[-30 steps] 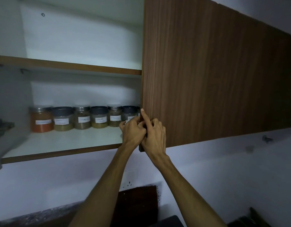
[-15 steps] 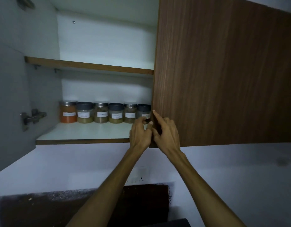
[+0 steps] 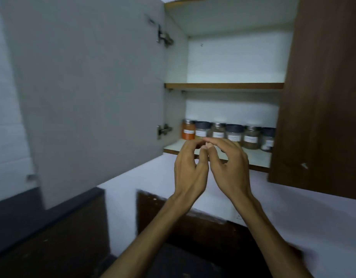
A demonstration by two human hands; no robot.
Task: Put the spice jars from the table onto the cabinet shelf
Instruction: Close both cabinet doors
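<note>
2 bare forearms reach up from the bottom of the view, no sleeve, watch or band on either. The left hand [image 3: 190, 169] and right hand [image 3: 230, 167] wear no rings or gloves. Nails near the fingertips [image 3: 208, 145] look short and plain. Tendons ridge the backs below the fingers.

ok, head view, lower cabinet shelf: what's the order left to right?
Open grey door → lower hinge → orange jar → dark-lid jar → silver-lid jar → dark-lid jar → silver-lid jar → last jar, half hidden → brown door.
</note>
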